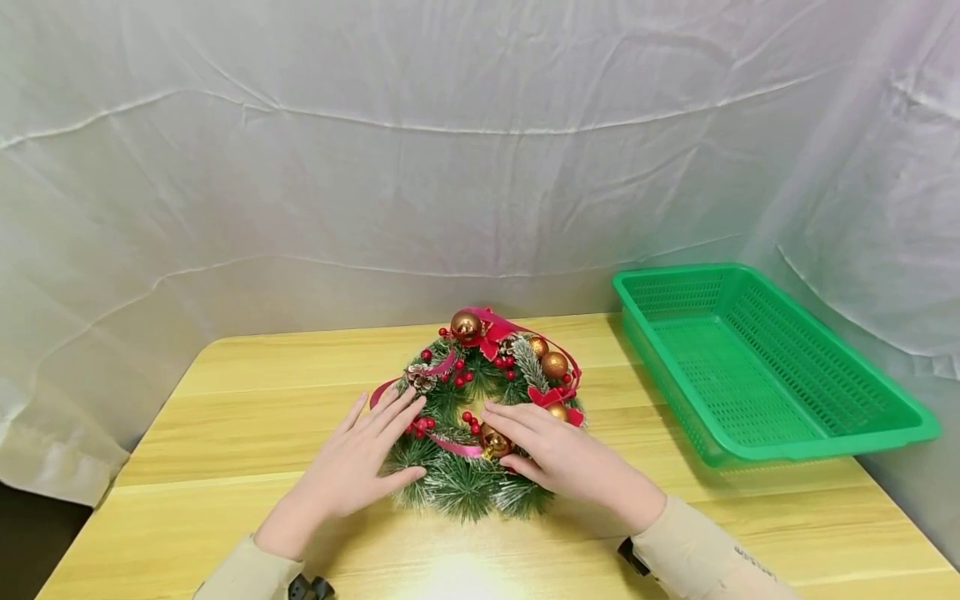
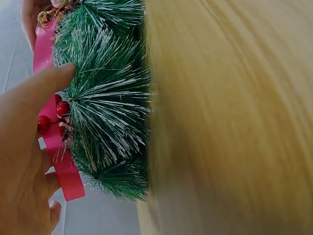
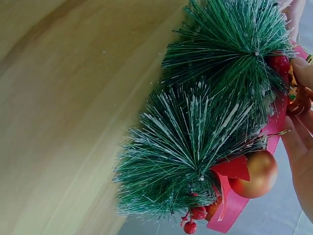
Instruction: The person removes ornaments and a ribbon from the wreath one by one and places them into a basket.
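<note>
Head view: L hand point(image 1: 356, 467), fingers straight & spread, at left edge of round green bristly wreath point(image 1: 465, 493) w/ pink ribbon point(image 1: 456, 448); R hand point(image 1: 566, 462) pinches its shiny gold ball point(image 1: 495, 442) btwn thumb & fingers. Wreath lies under both hands on yellowish wood table point(image 1: 225, 408). Right of R fingers, green rectangular plastic basket point(image 1: 817, 448); beyond all fingertips, wrinkled grey-white cloth point(image 1: 375, 192).

The left hand point(image 1: 366, 458) and right hand point(image 1: 561, 448) are bare. Left sleeve point(image 1: 251, 573) and right sleeve point(image 1: 697, 546) are light beige — the right bears small dark lettering point(image 1: 756, 562). Black fittings point(image 1: 633, 556) peek out — one beside each sleeve.
</note>
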`<state>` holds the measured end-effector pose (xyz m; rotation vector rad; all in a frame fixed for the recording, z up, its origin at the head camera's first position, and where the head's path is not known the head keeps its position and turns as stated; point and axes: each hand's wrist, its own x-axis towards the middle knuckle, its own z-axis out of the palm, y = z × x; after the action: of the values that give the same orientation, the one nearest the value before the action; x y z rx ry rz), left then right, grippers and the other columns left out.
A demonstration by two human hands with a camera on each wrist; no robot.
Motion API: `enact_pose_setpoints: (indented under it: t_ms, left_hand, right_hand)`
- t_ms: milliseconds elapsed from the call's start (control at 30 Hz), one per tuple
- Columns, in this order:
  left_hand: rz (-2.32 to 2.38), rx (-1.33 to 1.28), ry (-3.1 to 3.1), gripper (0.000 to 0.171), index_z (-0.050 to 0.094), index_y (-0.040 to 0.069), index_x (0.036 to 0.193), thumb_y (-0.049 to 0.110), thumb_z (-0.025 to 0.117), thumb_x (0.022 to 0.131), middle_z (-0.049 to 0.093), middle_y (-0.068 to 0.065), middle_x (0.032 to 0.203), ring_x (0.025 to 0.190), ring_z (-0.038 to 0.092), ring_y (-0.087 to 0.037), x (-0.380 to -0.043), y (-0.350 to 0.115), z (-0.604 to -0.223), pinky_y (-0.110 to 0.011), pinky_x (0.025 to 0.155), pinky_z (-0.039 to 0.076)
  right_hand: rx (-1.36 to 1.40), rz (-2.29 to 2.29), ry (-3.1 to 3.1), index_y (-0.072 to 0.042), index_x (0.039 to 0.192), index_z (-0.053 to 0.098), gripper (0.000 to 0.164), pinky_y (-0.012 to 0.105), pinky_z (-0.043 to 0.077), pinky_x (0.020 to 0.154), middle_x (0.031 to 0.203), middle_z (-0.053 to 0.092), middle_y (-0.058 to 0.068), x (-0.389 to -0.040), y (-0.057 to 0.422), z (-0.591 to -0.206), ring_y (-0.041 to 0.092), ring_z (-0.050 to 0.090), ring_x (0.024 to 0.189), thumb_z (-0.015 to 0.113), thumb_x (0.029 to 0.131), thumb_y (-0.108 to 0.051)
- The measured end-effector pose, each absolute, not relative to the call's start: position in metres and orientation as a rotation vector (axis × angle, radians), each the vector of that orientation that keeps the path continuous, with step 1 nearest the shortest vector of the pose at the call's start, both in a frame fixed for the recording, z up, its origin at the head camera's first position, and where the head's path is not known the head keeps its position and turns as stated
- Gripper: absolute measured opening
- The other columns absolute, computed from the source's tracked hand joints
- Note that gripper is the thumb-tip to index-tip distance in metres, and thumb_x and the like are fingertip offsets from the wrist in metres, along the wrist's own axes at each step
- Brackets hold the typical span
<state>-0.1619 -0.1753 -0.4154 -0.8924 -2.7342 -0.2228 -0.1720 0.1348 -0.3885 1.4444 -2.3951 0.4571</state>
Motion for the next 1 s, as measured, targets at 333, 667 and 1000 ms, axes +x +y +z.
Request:
enact_pose_setpoints:
  t_ms: [333,667,1000]
  left_hand:
    - [-0.224,-0.892,-2.733,0.084,0.024,0.016,0.153,0.065,0.048,0.089,0.022,-0.006,0.157,0.142,0.023,-0.025,-0.1617,-0.1749,-0.4171,-0.05,0.116,0.005]
    - [-0.252,-0.895,-2.713,0.084,0.025,0.016,0.153,0.063,0.051,0.088,0.023,-0.006,0.157,0.141,0.025,-0.026,-0.1615,-0.1752,-0.4189,-0.049,0.116,0.004]
    - [-0.232,-0.891,-2.737,0.084,0.023,0.017,0.153,0.065,0.048,0.089,0.021,-0.005,0.157,0.142,0.023,-0.025,-0.161,-0.175,-0.4166,-0.048,0.116,0.003]
  right_hand:
    - [1.445,0.48,-2.394,-0.007,0.144,0.041,0.063,0.036,0.041,0.103,0.145,0.044,0.008,-0.1717,0.1345,-0.3899,0.022,0.044,0.129,0.068,0.09,-0.022]
    - [1.433,0.505,-2.428,-0.009,0.144,0.041,0.06,0.037,0.04,0.104,0.145,0.044,0.006,-0.1704,0.1343,-0.3882,0.021,0.044,0.129,0.066,0.091,-0.023]
    - [1.449,0.514,-2.354,-0.006,0.142,0.044,0.063,0.036,0.04,0.105,0.142,0.047,0.008,-0.1715,0.1338,-0.3846,0.022,0.046,0.127,0.071,0.087,-0.019]
